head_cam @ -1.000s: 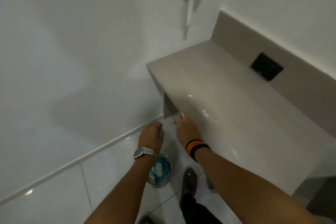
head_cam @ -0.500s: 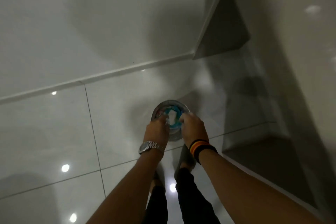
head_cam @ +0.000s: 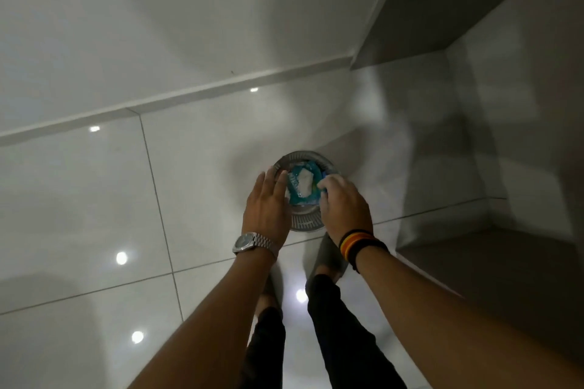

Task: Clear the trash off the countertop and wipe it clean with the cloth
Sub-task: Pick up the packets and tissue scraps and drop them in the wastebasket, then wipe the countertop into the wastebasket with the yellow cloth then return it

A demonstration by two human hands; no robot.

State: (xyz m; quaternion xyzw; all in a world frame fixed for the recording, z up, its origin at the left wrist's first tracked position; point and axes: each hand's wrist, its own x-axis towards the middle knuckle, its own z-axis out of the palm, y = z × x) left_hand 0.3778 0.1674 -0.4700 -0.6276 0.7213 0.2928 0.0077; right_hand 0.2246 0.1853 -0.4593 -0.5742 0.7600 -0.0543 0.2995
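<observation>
A round metal trash bin stands on the glossy floor below me. Inside it lies trash: a blue wrapper with white paper on top. My left hand hovers over the bin's left rim, flat, fingers spread and holding nothing. My right hand is over the right rim with its fingers curled down against the blue wrapper; the fingertips are hidden. No cloth is in view.
The grey counter structure rises at the right, with a dark lower panel close to my right arm. White floor tiles stretch to the left up to the wall skirting. My legs and feet stand just behind the bin.
My view dropped from the countertop to the bin on the floor, and both hands came down over it. Since half a second ago the left hand has spread its fingers.
</observation>
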